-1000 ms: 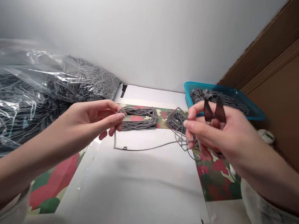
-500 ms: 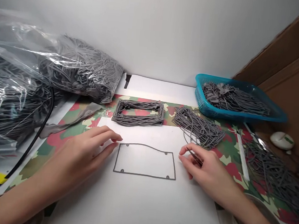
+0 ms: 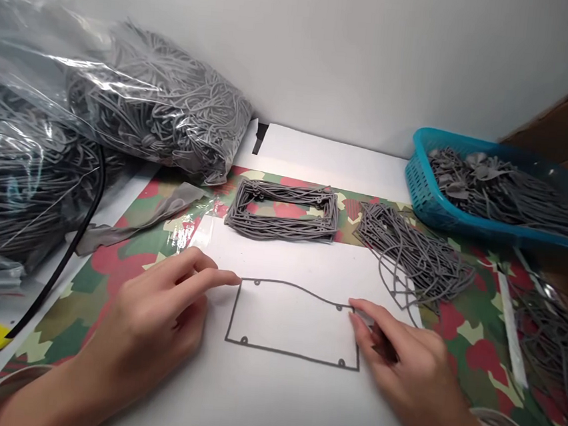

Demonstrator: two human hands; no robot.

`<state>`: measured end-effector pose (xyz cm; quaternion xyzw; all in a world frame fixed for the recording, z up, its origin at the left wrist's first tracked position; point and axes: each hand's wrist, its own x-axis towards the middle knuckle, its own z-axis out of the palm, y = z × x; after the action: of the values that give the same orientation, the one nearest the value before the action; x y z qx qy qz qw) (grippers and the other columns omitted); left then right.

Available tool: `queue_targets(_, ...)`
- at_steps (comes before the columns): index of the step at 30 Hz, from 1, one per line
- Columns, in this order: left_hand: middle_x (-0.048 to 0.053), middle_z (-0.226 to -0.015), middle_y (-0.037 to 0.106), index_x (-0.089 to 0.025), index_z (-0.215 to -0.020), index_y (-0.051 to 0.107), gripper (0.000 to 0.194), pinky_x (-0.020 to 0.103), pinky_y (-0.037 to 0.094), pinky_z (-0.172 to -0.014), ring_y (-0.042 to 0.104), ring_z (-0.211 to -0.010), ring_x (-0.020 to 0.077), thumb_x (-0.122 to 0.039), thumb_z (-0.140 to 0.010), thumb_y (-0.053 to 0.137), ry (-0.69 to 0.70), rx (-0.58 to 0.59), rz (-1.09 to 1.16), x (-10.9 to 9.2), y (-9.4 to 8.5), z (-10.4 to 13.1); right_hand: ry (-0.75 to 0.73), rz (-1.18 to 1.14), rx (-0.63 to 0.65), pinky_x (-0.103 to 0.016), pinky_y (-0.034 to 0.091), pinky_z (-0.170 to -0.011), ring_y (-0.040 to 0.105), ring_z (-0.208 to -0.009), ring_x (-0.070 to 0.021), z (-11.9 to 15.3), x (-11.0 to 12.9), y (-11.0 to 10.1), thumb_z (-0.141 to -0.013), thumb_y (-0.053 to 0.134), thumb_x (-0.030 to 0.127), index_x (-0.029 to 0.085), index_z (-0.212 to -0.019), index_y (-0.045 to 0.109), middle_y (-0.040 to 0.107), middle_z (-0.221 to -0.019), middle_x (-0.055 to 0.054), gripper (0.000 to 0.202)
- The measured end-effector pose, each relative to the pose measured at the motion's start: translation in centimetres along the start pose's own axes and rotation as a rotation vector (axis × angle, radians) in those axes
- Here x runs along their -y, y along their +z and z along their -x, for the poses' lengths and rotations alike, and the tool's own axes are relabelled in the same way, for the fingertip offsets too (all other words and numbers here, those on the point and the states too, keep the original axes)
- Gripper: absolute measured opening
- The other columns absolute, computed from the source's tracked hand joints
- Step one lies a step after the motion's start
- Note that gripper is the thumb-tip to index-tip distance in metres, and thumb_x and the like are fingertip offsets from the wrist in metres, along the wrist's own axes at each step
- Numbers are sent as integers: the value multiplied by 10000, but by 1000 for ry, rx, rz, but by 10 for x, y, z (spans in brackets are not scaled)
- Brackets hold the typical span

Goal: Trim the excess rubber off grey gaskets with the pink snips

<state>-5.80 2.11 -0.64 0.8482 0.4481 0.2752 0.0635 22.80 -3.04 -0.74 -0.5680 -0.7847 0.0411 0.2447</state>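
Note:
A thin grey rubber gasket (image 3: 295,356) lies flat on the white sheet (image 3: 266,399), a four-sided outline with a wavy far edge and small loops near its corners. At its far left corner, my left hand (image 3: 169,309) touches the strip with an outstretched index fingertip; the other fingers are loosely bent and hold nothing visible. My right hand (image 3: 405,358) has thumb and index finger closed around the far right corner. Whether anything else sits inside the right palm is hidden. Beyond the sheet's far edge rests a neat stack of like gaskets (image 3: 282,229).
A loose heap of gaskets (image 3: 415,259) lies right of the stack. At the back right stands a blue basket (image 3: 420,179) of grey strips. Clear bags (image 3: 173,108) of gaskets fill the left, beside a black cable (image 3: 72,246). More strips (image 3: 553,339) lie far right.
My right hand has come to the gasket's far right corner and closed on it. The dark thin tool seen in that hand earlier is out of sight. My left index finger now touches the gasket.

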Motion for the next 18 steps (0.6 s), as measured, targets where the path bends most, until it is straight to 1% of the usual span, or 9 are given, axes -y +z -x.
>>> queue_targets(4, -18, -767, 597, -266, -964, 596, 376, 232, 402, -553, 557, -616, 127, 1, -768, 418, -1, -9, -32, -1, 0, 2, -40, 23, -19, -237, 423, -432, 527, -381, -110, 1, -2, 0, -856, 498, 109, 149, -997, 670, 616, -535, 26, 227)
queue_targets(9, -27, -770, 616, -272, -965, 580, 370, 236, 407, -563, 547, -608, 130, 1, -773, 420, 14, 0, -71, -1, -1, 3, -72, 36, -50, -247, 419, -427, 551, -398, -116, 2, -1, -1, -856, 525, 107, 172, -1001, 664, 619, -543, 29, 210)
queue_targets(13, -26, -809, 615, -272, -971, 572, 367, 236, 410, -578, 558, -625, 127, -4, -779, 409, 34, 6, -91, -2, -3, 2, -68, 36, -36, -242, 430, -447, 559, -419, -117, 3, -1, 0, -849, 515, 87, 173, -1003, 656, 629, -564, 23, 226)
queue_targets(18, -9, -869, 593, -264, -996, 567, 359, 242, 423, -597, 572, -666, 130, -14, -787, 415, 41, 0, -82, -2, -3, 3, -54, 48, -10, -249, 423, -449, 530, -419, -121, 4, -1, 0, -848, 510, 94, 155, -990, 664, 590, -543, 24, 219)
